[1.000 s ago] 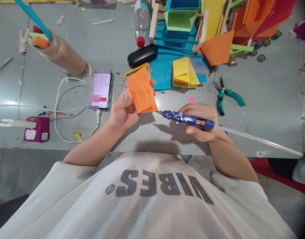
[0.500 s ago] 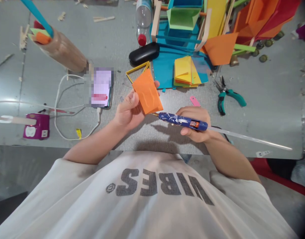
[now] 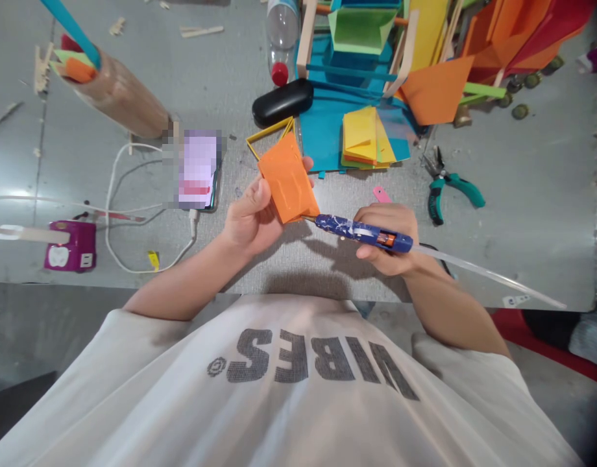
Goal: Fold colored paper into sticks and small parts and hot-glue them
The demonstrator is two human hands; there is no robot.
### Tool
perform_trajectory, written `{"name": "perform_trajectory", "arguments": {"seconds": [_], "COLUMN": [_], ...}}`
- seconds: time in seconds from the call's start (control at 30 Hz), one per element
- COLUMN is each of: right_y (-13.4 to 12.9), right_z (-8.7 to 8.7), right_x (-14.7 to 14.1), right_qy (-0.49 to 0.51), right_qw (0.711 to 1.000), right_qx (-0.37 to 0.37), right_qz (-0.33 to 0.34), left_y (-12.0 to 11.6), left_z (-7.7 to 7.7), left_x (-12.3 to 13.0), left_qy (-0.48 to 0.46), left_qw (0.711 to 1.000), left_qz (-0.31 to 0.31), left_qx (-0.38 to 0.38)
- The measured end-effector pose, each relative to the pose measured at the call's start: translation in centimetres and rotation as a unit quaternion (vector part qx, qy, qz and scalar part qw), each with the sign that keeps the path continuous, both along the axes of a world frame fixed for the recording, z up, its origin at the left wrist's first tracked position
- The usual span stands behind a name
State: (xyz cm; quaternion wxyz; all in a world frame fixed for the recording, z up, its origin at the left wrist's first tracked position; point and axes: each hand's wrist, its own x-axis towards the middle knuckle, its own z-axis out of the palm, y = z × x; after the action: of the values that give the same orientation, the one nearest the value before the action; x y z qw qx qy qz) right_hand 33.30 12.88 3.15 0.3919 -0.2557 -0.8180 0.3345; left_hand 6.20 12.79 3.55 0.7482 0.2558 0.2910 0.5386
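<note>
The orange paper piece [image 3: 289, 180] is in the head view, above the near part of the grey table [image 3: 527, 168], its lower corner at the tip of a blue glue gun [image 3: 364, 233]. The left hand [image 3: 252, 217] grips the paper, thumb on its left edge and fingertips showing past its right edge. The right hand [image 3: 389, 240] is closed around the glue gun, and a clear glue stick [image 3: 493, 276] sticks out of the gun's back end. Just beyond the paper lies a yellow frame [image 3: 270, 137], near a black case [image 3: 283, 102]. Yellow paper pieces [image 3: 361, 137] rest on a blue sheet [image 3: 322, 133]; green-handled pliers [image 3: 442, 188] lie to their right. A phone [image 3: 199, 170], plugged into a white cable [image 3: 114, 240], lies left of the paper.
</note>
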Motion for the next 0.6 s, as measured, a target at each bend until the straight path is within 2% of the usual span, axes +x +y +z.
{"name": "perform_trajectory", "arguments": {"seconds": [0.1,0.33,0.6], "right_y": [0.1,0.2,0.4], "right_z": [0.1,0.2,0.6], "right_x": [0.4,0.9,1.6], "right_qy": [-0.008,-0.034,-0.06], "right_qw": [1.0,0.999,0.998], "right_qx": [-0.001,0.002,0.008], "right_qz": [-0.011,-0.024,-0.024], "left_y": [0.0,0.0,0.1], "left_z": [0.0,0.0,0.0], "left_x": [-0.1,-0.1,-0.4], "left_qy": [-0.018,-0.003,0.026], "left_qw": [1.0,0.999,0.999], "left_qz": [-0.002,0.028,0.026], "left_qx": [0.012,-0.031,-0.02]}}
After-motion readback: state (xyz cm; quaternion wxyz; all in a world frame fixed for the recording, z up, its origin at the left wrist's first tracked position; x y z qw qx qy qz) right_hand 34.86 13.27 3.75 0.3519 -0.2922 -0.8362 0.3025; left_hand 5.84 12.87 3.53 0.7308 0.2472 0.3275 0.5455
